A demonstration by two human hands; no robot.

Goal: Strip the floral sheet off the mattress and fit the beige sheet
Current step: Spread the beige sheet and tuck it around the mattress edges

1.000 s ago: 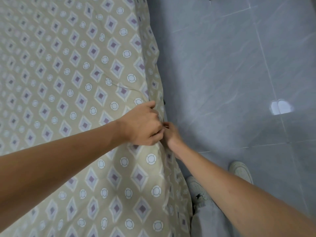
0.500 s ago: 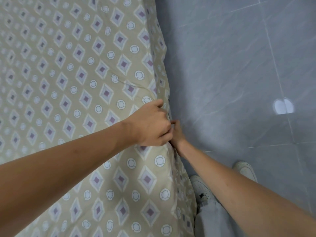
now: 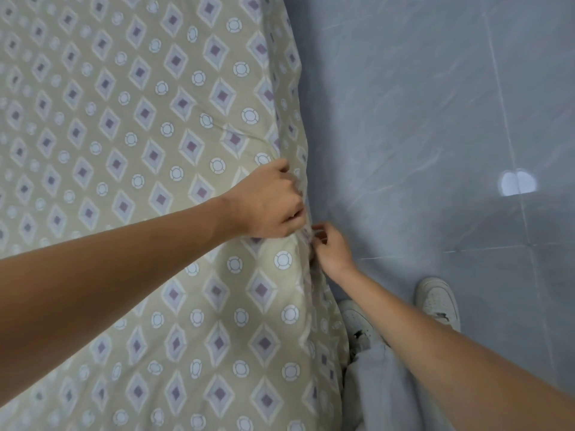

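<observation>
The beige sheet [image 3: 149,169], printed with diamonds and circles, covers the mattress across the left of the view, its edge falling down the side toward the grey tiled floor [image 3: 420,119]. It sits closer and larger in view than half a second ago. The left hand [image 3: 267,203] grips a bunch of the sheet at the mattress edge, fingers curled, as before. The right hand [image 3: 331,251], which was tucked against the left, has dropped lower and come apart from it; its fingers pinch the cloth at the side seam. Two white shoes [image 3: 437,301] stand on the floor beside the bed.
</observation>
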